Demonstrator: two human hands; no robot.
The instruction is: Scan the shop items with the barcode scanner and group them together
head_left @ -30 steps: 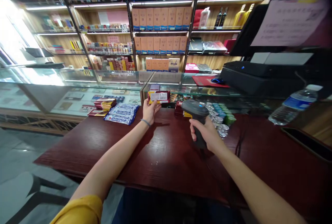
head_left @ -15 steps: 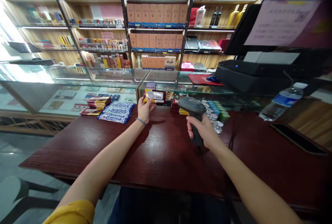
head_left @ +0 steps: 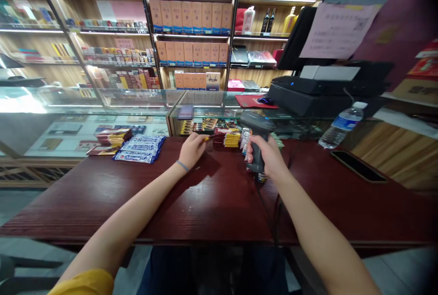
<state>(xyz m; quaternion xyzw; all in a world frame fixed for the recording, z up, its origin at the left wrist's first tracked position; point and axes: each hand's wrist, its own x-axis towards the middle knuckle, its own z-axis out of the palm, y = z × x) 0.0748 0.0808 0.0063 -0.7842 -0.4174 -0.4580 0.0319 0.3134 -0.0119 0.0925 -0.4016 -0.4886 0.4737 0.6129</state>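
Observation:
My left hand (head_left: pixel 192 150) is closed on a dark red and yellow snack packet (head_left: pixel 209 138), seen nearly edge-on and partly hidden by the fingers. Just right of it stands a stack of red and yellow snack packets (head_left: pixel 230 138); whether the held one touches the stack I cannot tell. My right hand (head_left: pixel 268 154) grips the handle of a black barcode scanner (head_left: pixel 257 122), its head raised above the table. Several small silver-topped items (head_left: pixel 245 136) are mostly hidden behind the scanner.
Blue and white packets (head_left: pixel 138 148) lie left on the dark red table (head_left: pixel 191 204), beside another stack of red packets (head_left: pixel 110 137). On the right are a water bottle (head_left: pixel 342 126) and a phone (head_left: pixel 359 166). A glass counter (head_left: pixel 150 99) borders the far side.
My left hand has lowered the packet and turned it from barcode-forward to edge-on, bringing it beside the right stack. The scanner's head has turned, and the camera view has shifted right.

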